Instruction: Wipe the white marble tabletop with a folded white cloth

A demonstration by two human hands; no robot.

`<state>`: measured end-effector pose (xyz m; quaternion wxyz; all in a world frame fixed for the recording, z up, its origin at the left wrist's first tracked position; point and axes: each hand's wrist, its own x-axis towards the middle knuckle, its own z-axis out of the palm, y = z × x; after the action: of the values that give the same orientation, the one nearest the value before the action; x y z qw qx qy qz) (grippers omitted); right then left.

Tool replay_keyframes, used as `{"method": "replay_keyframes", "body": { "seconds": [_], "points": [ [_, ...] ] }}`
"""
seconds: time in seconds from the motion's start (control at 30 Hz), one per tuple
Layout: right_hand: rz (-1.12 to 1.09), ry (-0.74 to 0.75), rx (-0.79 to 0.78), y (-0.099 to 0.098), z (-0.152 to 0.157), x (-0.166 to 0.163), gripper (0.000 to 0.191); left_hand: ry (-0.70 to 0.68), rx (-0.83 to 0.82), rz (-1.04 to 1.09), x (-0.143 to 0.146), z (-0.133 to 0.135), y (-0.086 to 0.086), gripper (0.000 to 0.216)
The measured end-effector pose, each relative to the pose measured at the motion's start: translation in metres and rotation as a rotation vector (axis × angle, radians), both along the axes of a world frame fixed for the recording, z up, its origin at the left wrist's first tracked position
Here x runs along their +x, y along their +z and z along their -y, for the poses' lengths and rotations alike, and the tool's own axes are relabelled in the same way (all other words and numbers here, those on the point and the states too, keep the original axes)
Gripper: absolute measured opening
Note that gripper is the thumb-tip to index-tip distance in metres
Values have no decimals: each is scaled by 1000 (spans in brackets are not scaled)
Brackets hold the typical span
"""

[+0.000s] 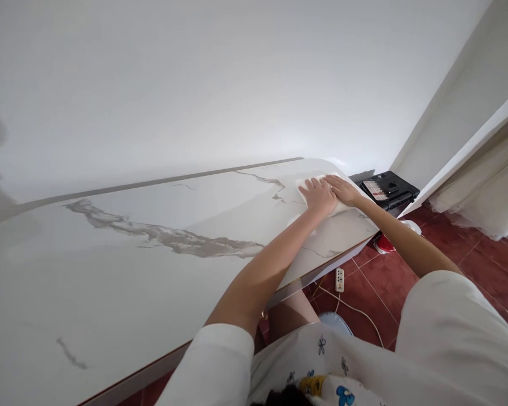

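Observation:
A white cloth (340, 207) lies bunched on the far right part of a white marble-patterned table (220, 282). My left hand (319, 196) presses down on it, fingers bent over its left side. Close beside, and partly touching the left, my right hand (344, 190) grips the cloth's upper right part with its fingers together. Both arms reach forward across the table's near edge. Much of the cloth is hidden under the hands.
A white wall (195, 84) runs along the table's far side. Past the right end sits a black case (395, 189). On the red tiled floor (376, 282) lie a power strip (340, 279) and its cable. A pale curtain (486, 175) hangs at right.

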<state>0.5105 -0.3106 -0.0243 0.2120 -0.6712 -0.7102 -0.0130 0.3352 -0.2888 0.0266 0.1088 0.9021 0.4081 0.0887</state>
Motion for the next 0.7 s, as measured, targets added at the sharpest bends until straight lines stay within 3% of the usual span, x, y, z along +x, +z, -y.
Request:
{"method": "replay_keyframes", "body": {
  "seconds": [0.7],
  "points": [
    [49,-6,-29,8,92,-41,54,-66,-17,-60,-32,77,2,60]
  ]
}}
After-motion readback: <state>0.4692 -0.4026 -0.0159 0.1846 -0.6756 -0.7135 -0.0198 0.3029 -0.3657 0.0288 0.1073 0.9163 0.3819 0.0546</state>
